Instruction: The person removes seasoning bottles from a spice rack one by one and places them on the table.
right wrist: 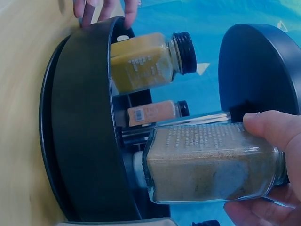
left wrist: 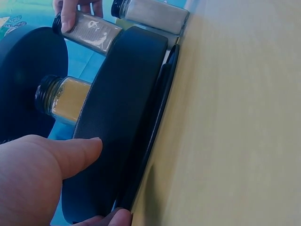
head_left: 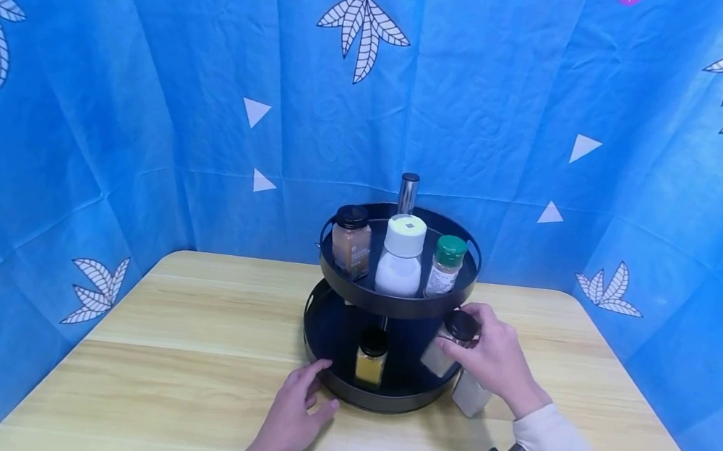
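My right hand (head_left: pixel 498 353) grips a glass spice jar (right wrist: pixel 211 162) of grey-brown powder near its black lid. The jar is tilted over the right side of the lower tier of a black two-tier round rack (head_left: pixel 384 402). Beside the front left of that tier is my left hand (head_left: pixel 294 411), its fingertips at the rim and its thumb held apart. A jar of yellow powder (head_left: pixel 370 366) with a black lid stands in the lower tier, towards the front. Just right of the rack, another powder jar (head_left: pixel 471 394) stands on the table, partly hidden under my right hand.
The upper tier (head_left: pixel 386 305) holds a black-lidded brown spice jar (head_left: pixel 351 248), a white bottle (head_left: pixel 401 258) and a green-capped shaker (head_left: pixel 445 266). Further back in the lower tier is a small orange-pink jar (right wrist: pixel 153 113). A blue patterned curtain (head_left: pixel 480 84) surrounds the wooden table (head_left: pixel 215 320).
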The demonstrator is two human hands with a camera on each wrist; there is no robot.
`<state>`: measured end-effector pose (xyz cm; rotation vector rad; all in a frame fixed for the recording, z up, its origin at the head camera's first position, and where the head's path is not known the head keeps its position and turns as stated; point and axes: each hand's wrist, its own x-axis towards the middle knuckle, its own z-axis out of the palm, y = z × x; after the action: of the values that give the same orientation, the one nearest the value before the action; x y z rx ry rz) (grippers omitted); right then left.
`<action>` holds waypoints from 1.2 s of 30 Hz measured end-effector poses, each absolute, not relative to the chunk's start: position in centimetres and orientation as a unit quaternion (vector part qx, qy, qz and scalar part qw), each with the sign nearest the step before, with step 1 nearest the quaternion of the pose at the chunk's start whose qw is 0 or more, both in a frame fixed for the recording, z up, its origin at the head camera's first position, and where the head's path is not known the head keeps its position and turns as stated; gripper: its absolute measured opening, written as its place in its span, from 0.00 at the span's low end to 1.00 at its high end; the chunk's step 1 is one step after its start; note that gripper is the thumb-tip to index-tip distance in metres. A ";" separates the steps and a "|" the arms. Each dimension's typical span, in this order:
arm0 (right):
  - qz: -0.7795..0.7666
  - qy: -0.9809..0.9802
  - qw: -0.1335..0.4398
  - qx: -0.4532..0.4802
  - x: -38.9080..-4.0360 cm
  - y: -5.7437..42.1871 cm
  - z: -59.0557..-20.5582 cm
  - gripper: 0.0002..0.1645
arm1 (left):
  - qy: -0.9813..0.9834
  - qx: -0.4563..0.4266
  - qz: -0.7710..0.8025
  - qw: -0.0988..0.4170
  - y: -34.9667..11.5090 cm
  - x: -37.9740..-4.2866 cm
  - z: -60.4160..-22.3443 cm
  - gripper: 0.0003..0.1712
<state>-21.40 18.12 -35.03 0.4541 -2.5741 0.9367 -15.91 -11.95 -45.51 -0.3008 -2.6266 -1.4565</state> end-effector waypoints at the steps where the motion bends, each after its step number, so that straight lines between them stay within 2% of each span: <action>1: 0.330 -0.912 0.184 0.161 -21.4 18.2 -35.0 0.35 | -0.868 -0.101 -0.482 0.063 -11.9 -15.9 -45.5 0.34; 36: 0.336 -0.904 0.213 0.157 -21.6 20.0 -33.8 0.36 | -0.863 -0.109 -0.488 0.068 -11.9 -15.9 -45.3 0.34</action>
<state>-21.64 19.99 -33.84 0.4364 -2.5097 0.9335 -15.87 -11.91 -45.33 -0.3279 -2.6007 -1.4707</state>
